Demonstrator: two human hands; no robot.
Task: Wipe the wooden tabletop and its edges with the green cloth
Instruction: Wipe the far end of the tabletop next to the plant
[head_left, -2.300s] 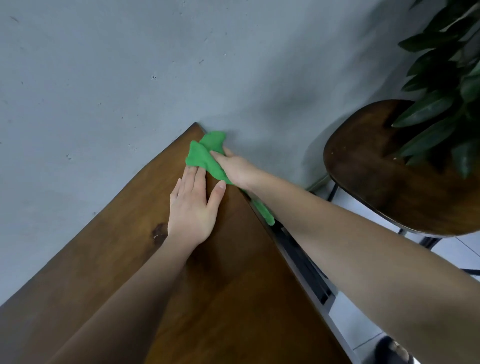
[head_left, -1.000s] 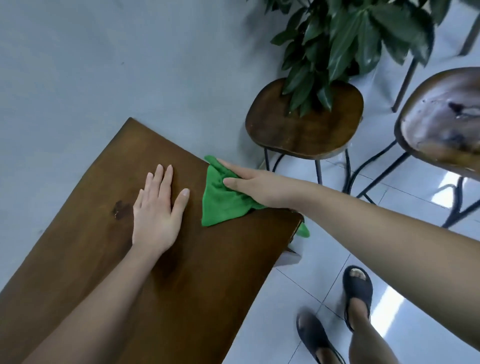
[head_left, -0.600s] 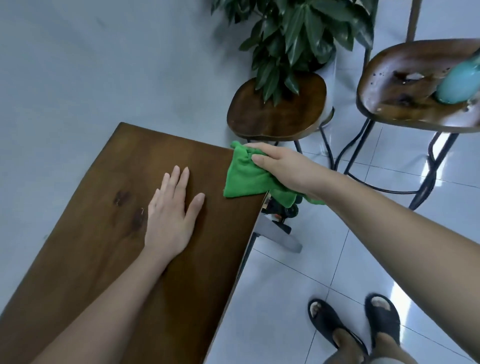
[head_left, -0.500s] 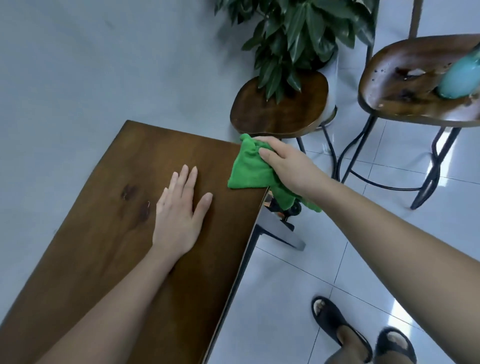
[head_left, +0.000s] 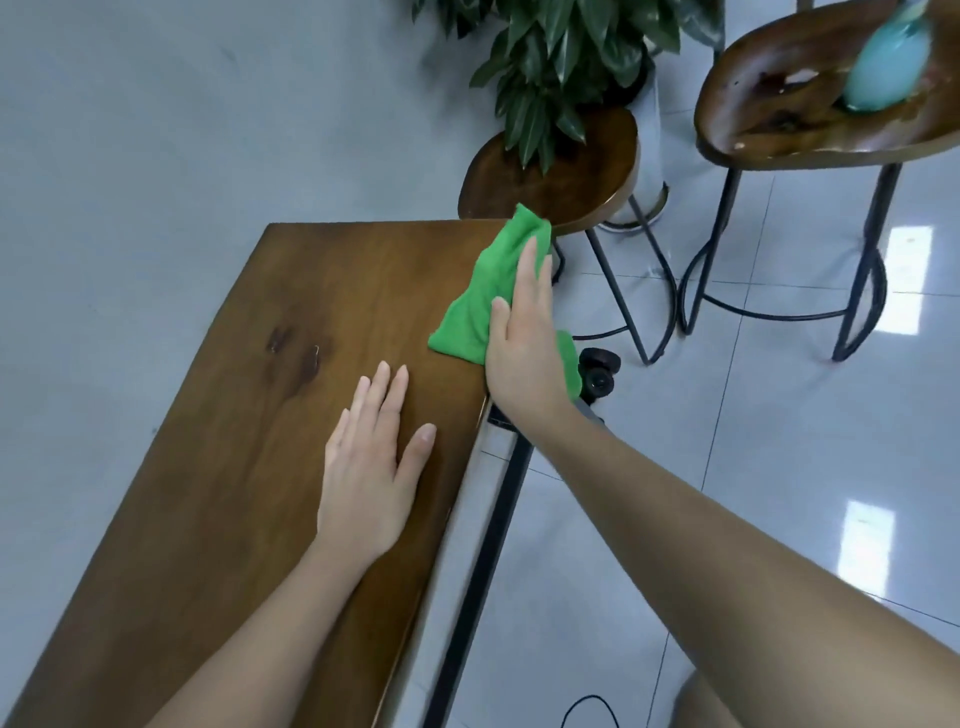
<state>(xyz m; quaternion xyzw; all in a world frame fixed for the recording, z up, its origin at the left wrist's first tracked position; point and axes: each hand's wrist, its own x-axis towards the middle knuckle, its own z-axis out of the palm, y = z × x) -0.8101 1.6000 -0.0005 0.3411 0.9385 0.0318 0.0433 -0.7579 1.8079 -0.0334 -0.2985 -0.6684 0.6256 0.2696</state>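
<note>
The green cloth (head_left: 475, 312) lay at the far right corner of the wooden tabletop (head_left: 249, 467), part of it hanging over the right edge, pressed flat by the right hand (head_left: 524, 348) with fingers straight and together. The left hand (head_left: 371, 467) rested flat on bare wood nearby, fingers spread, holding nothing. In my judgement 1 corner and its adjoining edge were in hand; the wood showed no wiped patch, so the near length and other edges could not be counted done.
</note>
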